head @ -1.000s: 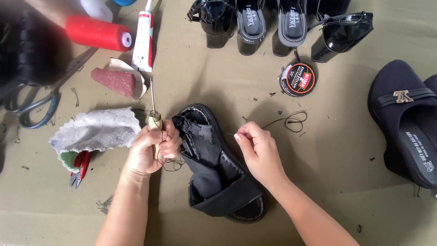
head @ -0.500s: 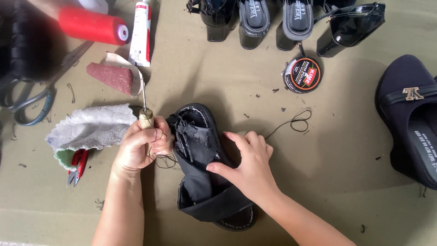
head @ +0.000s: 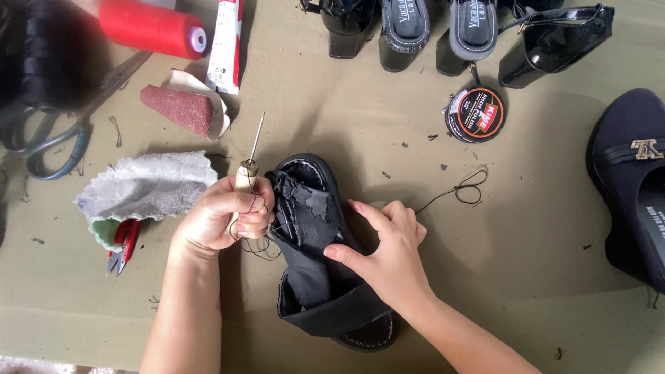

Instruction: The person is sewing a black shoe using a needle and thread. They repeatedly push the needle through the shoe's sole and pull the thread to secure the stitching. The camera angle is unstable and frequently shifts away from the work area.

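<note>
Mid-stitch on black sandal, which lies between both hands. Left hand has its fingers clamped round the wooden handle of a sewing awl, needle pointing up and away from the knuckles, dark thread wound about those fingers and trailing off past the right fingertips. Right hand lies on the sandal, fingers together, pressing the torn lining flat, gripping nothing. Judged next: turn the needle toward the strap edge just beside the left fingers, keeping the thread taut.
</note>
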